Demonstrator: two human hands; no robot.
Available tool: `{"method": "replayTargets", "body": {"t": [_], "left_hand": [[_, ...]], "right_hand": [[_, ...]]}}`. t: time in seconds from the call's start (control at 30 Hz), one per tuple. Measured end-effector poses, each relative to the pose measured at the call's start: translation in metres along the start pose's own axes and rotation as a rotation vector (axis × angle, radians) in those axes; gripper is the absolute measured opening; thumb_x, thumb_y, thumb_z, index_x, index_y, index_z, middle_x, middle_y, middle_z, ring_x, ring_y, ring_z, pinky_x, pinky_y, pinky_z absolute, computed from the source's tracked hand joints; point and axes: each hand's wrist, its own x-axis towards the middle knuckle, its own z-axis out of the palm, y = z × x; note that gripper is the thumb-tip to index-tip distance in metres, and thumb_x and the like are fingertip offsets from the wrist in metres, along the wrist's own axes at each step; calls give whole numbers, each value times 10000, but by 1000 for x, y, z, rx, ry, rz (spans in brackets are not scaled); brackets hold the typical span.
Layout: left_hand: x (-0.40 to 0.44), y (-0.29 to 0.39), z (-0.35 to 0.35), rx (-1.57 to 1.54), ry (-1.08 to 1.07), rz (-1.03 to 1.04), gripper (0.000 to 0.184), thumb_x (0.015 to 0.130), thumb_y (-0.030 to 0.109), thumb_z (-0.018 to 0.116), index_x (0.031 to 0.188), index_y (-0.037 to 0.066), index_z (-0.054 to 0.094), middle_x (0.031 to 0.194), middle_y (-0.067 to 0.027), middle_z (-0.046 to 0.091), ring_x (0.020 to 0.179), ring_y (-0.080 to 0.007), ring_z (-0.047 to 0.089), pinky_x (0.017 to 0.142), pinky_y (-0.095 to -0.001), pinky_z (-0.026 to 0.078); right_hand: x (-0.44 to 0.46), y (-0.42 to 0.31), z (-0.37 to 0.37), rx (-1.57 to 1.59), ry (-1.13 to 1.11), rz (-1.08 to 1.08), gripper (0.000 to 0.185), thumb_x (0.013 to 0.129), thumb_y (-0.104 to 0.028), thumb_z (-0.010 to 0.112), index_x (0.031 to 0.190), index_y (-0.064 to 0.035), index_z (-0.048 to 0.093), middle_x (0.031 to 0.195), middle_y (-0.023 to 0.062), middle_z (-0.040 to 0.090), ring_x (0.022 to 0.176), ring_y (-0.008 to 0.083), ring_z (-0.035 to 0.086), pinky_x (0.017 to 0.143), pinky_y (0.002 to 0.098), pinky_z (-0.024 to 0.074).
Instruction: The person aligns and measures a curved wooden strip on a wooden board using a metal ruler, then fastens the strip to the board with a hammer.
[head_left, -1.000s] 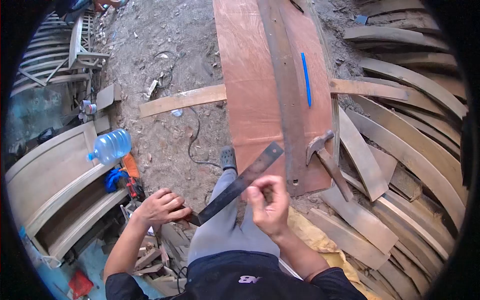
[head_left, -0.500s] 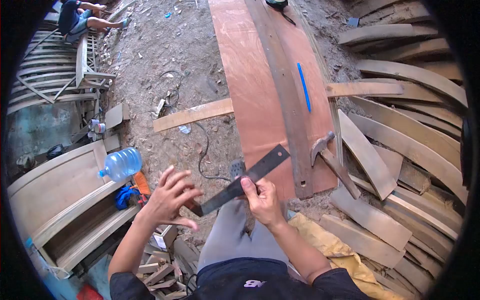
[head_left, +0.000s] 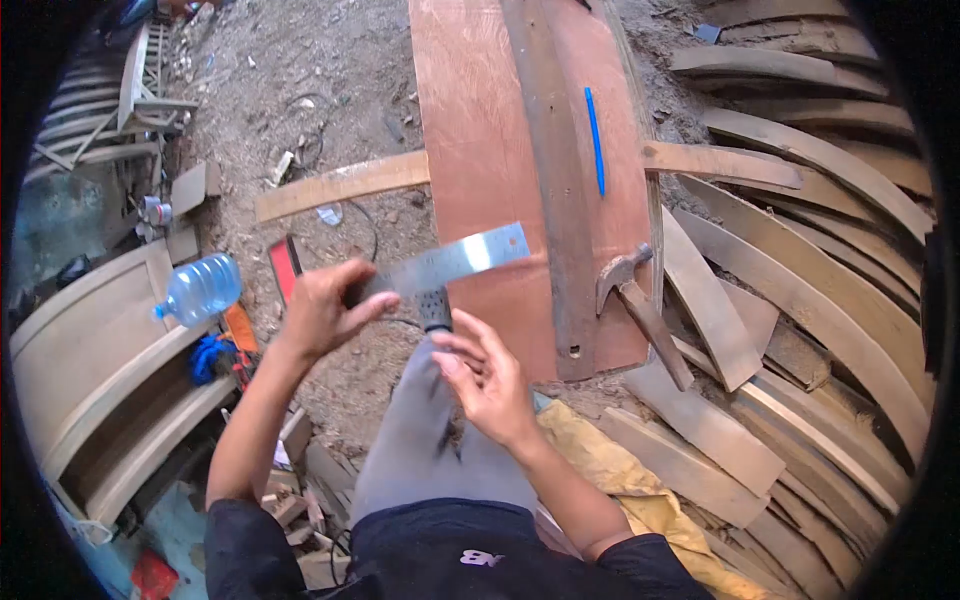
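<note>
My left hand grips a try square near the corner where blade and stock meet. Its shiny metal blade points right, over the lower edge of the reddish plywood sheet, and its red-sided stock sticks up on the left. Below the blade, my right hand is empty, its fingers loosely bent and apart. On the plywood lie a long dark board, a blue pencil-like stick and a claw hammer, whose handle overhangs the lower right edge.
Curved wooden pieces are piled along the right. A yellow cloth lies among boards near my right arm. To the left are a clear blue water bottle and a wooden bench-like piece. Wood offcuts lie below my left arm.
The try square has passed from my right hand to my left and turned, its blade now bright and nearer level. My right hand has let go and dropped lower. The view has shifted.
</note>
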Motion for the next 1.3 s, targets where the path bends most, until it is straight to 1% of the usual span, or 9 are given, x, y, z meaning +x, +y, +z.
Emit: {"method": "replayTargets", "body": {"t": [0.03, 0.17, 0.27, 0.4, 0.6, 0.73, 1.0, 1.1, 1.3], "left_hand": [[5, -5, 4, 45, 59, 64, 438, 881, 433, 890, 991, 41, 729, 776, -151, 708, 656, -305, 709, 626, -400, 552], [19, -6, 9, 162, 79, 141, 422, 897, 448, 857, 1024, 59, 756, 878, -129, 763, 746, -294, 763, 654, -397, 592], [25, -10, 13, 114, 94, 134, 444, 878, 433, 888, 1048, 46, 754, 852, -141, 744, 701, -287, 735, 651, -379, 572], [32, -6, 14, 137, 43, 140, 438, 883, 414, 886, 1052, 32, 752, 888, -142, 758, 736, -292, 744, 670, -381, 577], [41, -11, 20, 132, 85, 229, 411, 897, 433, 864, 1023, 58, 752, 863, -106, 752, 743, -277, 754, 659, -388, 584], [44, -8, 17, 130, 33, 196, 432, 878, 383, 893, 1044, 14, 743, 918, -147, 761, 790, -317, 751, 701, -408, 587], [48, -6, 18, 114, -30, 159, 422, 886, 375, 889, 1048, 16, 737, 921, -149, 755, 787, -314, 744, 702, -409, 584], [48, -9, 20, 118, 8, 203, 415, 888, 368, 887, 1054, 17, 743, 928, -146, 760, 798, -308, 753, 710, -404, 590], [49, -9, 20, 131, -7, 170, 407, 887, 366, 887, 1077, 29, 759, 945, -130, 773, 830, -294, 770, 728, -392, 602]], "right_hand": [[-10, 3, -16, -96, -45, -20, 520, 1043, -123, 705, 1523, -6, 543, 1250, 182, 780, 1125, 221, 760, 969, 355, 609], [-39, -6, -58, -327, 3, -77, 435, 1026, -81, 703, 1443, 7, 615, 1184, 167, 807, 1090, 240, 786, 983, 354, 600], [-49, -1, -85, -357, 65, -148, 406, 1025, -86, 709, 1412, 14, 636, 1180, 169, 806, 1088, 232, 785, 980, 364, 602], [-47, 0, -98, -306, 158, -220, 368, 1030, -91, 706, 1371, 34, 649, 1153, 170, 806, 1062, 238, 784, 980, 379, 600], [-36, 0, -100, -249, 234, -256, 360, 1041, -97, 689, 1373, 35, 634, 1153, 172, 792, 1078, 244, 771, 982, 388, 604], [-35, -1, -106, -220, 274, -272, 348, 1054, -96, 673, 1375, 32, 630, 1161, 175, 784, 1073, 241, 764, 972, 388, 613], [-33, -5, -119, -188, 293, -307, 338, 1073, -83, 650, 1387, 36, 617, 1162, 184, 777, 1052, 227, 758, 942, 375, 623], [-31, -5, -118, -199, 295, -296, 338, 1072, -83, 653, 1386, 38, 619, 1157, 184, 776, 1044, 224, 758, 938, 367, 622], [-28, -3, -118, -235, 302, -289, 333, 1071, -87, 658, 1377, 42, 629, 1149, 181, 777, 1028, 218, 756, 930, 350, 616]]}}
